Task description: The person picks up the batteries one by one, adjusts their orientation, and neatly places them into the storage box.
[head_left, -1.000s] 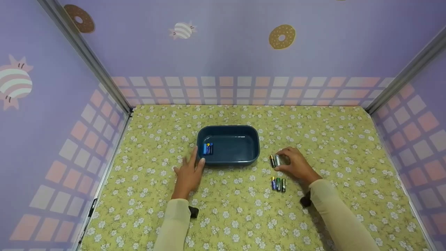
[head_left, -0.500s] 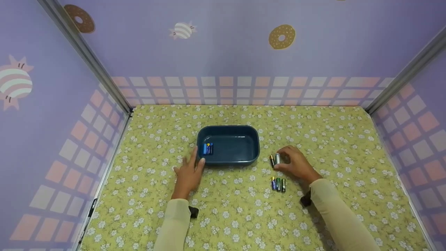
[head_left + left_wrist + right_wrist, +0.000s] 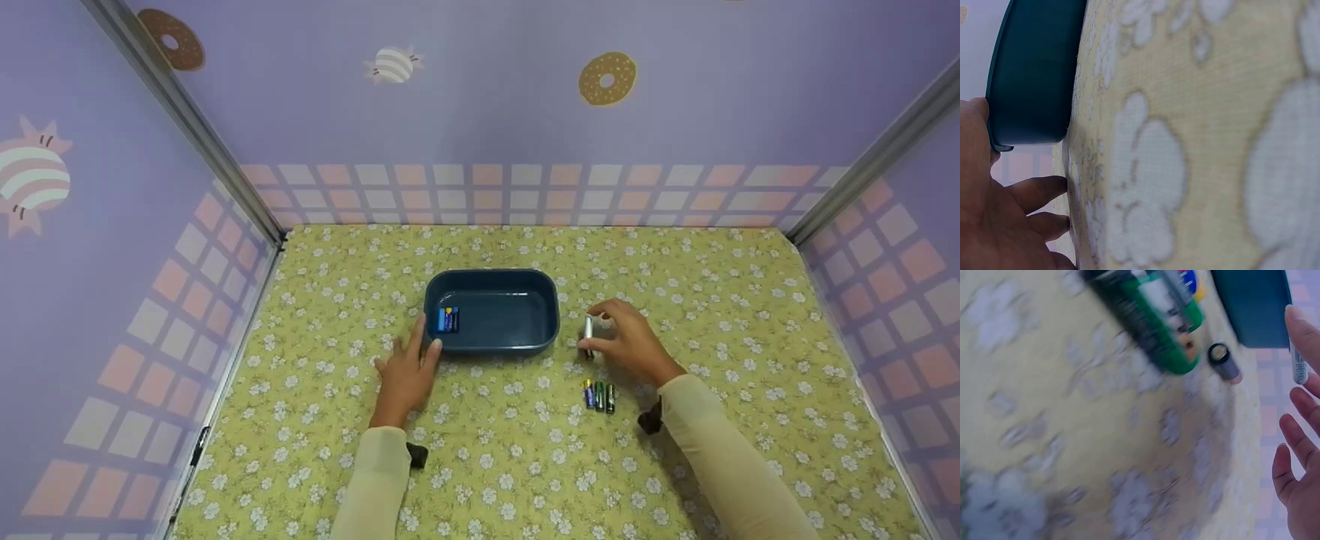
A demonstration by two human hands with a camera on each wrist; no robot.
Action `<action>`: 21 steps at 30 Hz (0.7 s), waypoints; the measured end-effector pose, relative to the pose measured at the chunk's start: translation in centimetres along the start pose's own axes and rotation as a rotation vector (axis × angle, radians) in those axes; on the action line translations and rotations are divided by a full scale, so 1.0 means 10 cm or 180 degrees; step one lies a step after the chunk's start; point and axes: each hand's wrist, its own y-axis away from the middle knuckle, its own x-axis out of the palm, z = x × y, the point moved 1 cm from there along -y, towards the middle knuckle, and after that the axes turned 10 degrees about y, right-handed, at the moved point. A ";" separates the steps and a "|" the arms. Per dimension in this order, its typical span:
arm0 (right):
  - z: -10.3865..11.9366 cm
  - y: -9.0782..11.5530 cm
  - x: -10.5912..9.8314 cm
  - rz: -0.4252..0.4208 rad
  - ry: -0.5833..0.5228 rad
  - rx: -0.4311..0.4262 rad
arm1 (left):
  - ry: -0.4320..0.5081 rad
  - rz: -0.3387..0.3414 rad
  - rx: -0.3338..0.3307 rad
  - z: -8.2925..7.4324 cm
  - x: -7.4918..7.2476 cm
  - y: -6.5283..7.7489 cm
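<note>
A silver-white battery (image 3: 589,327) is pinched between the thumb and fingers of my right hand (image 3: 634,341), raised off the cloth in the right wrist view. Below it a dark battery (image 3: 590,355) lies on the cloth, partly hidden from the head camera. My left hand (image 3: 407,375) touches the near left corner of a dark teal plastic basin (image 3: 495,350). Its index finger and thumb lie along the rim, while its other fingers rest on the cloth in the left wrist view. Inside the basin, at its left end, several blue and dark batteries (image 3: 448,321) lie side by side.
Three batteries lie in a row nearer the person: a blue one with a yellow end (image 3: 589,394), a green one (image 3: 599,397) and a dark green one (image 3: 610,399). Flowered yellow cloth (image 3: 510,450) covers the table. Purple walls (image 3: 487,112) enclose the back and sides.
My right hand has lifted the silver-white battery from beside the dark one and shifted it slightly left and away from me. The left hand and basin have stayed put.
</note>
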 end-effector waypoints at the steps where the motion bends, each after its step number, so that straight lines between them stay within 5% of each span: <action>1: 0.02 -0.02 0.00 -0.0023 0.0023 -0.0037 | -0.0006 0.0001 -0.0002 0.00 0.00 0.00; 21: 0.52 -0.43 0.04 -0.0266 -0.0115 -0.0503 | 0.0065 0.0020 -0.0025 -0.02 -0.01 0.02</action>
